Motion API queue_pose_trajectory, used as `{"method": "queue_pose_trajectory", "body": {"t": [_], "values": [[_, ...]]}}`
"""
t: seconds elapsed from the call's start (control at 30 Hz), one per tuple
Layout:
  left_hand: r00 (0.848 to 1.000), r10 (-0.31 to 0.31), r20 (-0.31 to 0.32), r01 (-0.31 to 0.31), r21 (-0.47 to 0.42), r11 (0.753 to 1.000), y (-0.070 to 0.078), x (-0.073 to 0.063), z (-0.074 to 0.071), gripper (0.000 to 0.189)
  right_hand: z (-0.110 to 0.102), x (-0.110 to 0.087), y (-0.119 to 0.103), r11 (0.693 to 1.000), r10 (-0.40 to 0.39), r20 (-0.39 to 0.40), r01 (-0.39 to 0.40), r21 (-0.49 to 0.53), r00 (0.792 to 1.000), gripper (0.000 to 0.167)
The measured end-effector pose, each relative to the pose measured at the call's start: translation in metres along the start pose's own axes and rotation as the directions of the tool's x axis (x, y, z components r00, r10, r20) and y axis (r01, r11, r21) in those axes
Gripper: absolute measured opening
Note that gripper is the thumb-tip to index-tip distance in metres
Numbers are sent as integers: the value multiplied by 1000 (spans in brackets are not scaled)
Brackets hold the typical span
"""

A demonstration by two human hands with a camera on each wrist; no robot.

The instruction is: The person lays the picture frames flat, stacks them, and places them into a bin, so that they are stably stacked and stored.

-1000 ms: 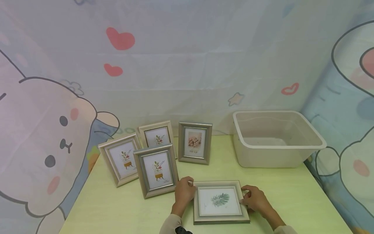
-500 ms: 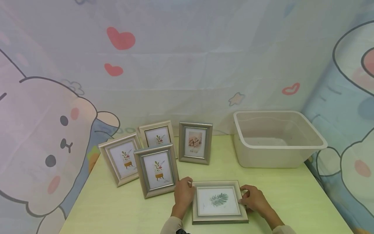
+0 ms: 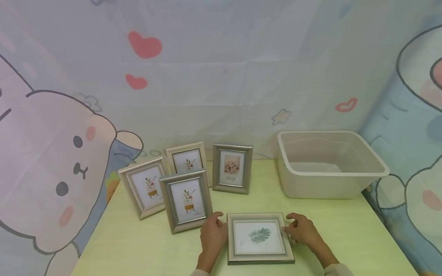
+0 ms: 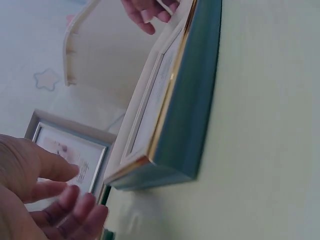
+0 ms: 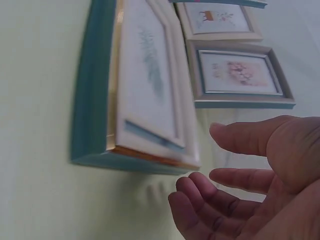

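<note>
A picture frame point(image 3: 260, 238) with a green leaf print lies flat on the pale yellow table point(image 3: 331, 230). My left hand point(image 3: 213, 234) is beside its left edge; in the left wrist view those fingers point(image 4: 70, 212) are relaxed and apart from the frame's thick teal side. At the right edge is my right hand point(image 3: 304, 231), its thumb and fingers spread and holding nothing. The right wrist view shows the fingertips point(image 5: 182, 202) just off the frame's corner. Closest behind the left hand stands a grey-silver frame point(image 3: 208, 207) with a potted plant picture.
Two cream frames with plant pictures, one at the left point(image 3: 139, 203) and one behind point(image 3: 169, 157), stand upright. A frame with a pink flower photo point(image 3: 232, 168) stands at the back. An open beige plastic bin point(image 3: 321, 188) is at the back right, before a cartoon-print cloth point(image 3: 221, 76).
Both hands have come off the frame's edges, the left one drawing back leftward and the right one lifting its fingers. The leaf frame stays nearly in place after a slight leftward shift.
</note>
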State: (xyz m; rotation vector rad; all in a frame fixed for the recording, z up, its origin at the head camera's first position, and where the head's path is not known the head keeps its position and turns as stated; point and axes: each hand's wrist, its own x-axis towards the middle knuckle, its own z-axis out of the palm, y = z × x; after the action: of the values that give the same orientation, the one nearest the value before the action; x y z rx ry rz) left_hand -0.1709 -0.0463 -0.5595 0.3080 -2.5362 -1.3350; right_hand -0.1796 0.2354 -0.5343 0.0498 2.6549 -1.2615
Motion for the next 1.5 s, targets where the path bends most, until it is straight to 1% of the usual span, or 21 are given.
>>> {"method": "queue_pose_trajectory", "body": {"t": [0.1, 0.17, 0.23, 0.3, 0.37, 0.43, 0.53, 0.63, 0.7, 0.77, 0.87, 0.93, 1.0, 1.07, 1.13, 1.17, 1.23, 1.27, 1.33, 1.43, 1.5], "values": [[997, 23, -72, -30, -103, 994, -11, -8, -9, 27, -6, 6, -10, 998, -47, -21, 46, -52, 999, 53], [991, 51, -125, -72, -166, 983, -19, -10, -15, 26, -9, 11, -17, 994, -85, -30, 83, -75, 996, 54], [982, 65, -176, -101, -204, 974, -26, -10, -23, 24, -12, 16, -26, 992, -111, -28, 109, -62, 993, 55], [974, 55, -220, -104, -215, 971, -32, -10, -33, 21, -13, 21, -35, 989, -145, -7, 145, -37, 989, 55], [969, 21, -247, -77, -218, 973, -39, -9, -44, 19, -14, 25, -45, 984, -176, 17, 176, -10, 984, 55], [964, -25, -264, -45, -257, 965, -46, -7, -56, 17, -15, 30, -56, 975, -221, 40, 221, 3, 974, 54], [956, -87, -280, -14, -340, 940, -58, -4, -73, 16, -16, 38, -72, 961, -277, 79, 276, 18, 958, 53], [946, -123, -300, -6, -395, 919, -71, 0, -90, 15, -16, 44, -88, 947, -321, 128, 318, 39, 939, 53], [939, -132, -318, -8, -403, 915, -77, 2, -99, 14, -15, 49, -96, 941, -339, 161, 335, 56, 927, 54], [930, -131, -344, -15, -392, 920, -83, 5, -107, 14, -12, 54, -103, 933, -359, 188, 352, 71, 914, 56], [914, -115, -388, -30, -347, 937, -90, 8, -114, 17, -8, 60, -112, 919, -395, 218, 385, 88, 892, 58], [909, -108, -403, -25, -311, 950, -93, 10, -117, 20, -5, 63, -118, 910, -415, 237, 403, 98, 878, 58], [915, -118, -386, 0, -294, 956, -96, 12, -120, 26, -2, 65, -126, 905, -425, 253, 412, 104, 869, 59], [930, -156, -334, 52, -299, 953, -99, 15, -122, 36, 2, 68, -135, 903, -428, 271, 416, 105, 862, 60], [948, -195, -250, 105, -335, 936, -100, 19, -124, 49, 6, 71, -144, 903, -429, 281, 419, 98, 859, 60], [955, -216, -202, 132, -364, 922, -101, 22, -125, 55, 7, 72, -149, 902, -430, 282, 422, 92, 857, 60], [964, -242, -112, 176, -415, 893, -101, 28, -127, 65, 11, 76, -158, 896, -441, 286, 436, 85, 851, 60], [967, -245, -72, 190, -436, 879, -101, 31, -127, 68, 13, 78, -162, 889, -454, 285, 451, 80, 844, 60], [967, -254, -10, 220, -465, 857, -101, 35, -128, 71, 17, 82, -168, 877, -477, 280, 472, 89, 833, 59], [965, -260, 43, 248, -481, 841, -104, 39, -126, 69, 22, 87, -175, 859, -508, 297, 498, 114, 809, 58], [960, -270, 69, 269, -492, 828, -105, 41, -125, 67, 26, 90, -178, 846, -530, 315, 517, 131, 787, 59]]}}
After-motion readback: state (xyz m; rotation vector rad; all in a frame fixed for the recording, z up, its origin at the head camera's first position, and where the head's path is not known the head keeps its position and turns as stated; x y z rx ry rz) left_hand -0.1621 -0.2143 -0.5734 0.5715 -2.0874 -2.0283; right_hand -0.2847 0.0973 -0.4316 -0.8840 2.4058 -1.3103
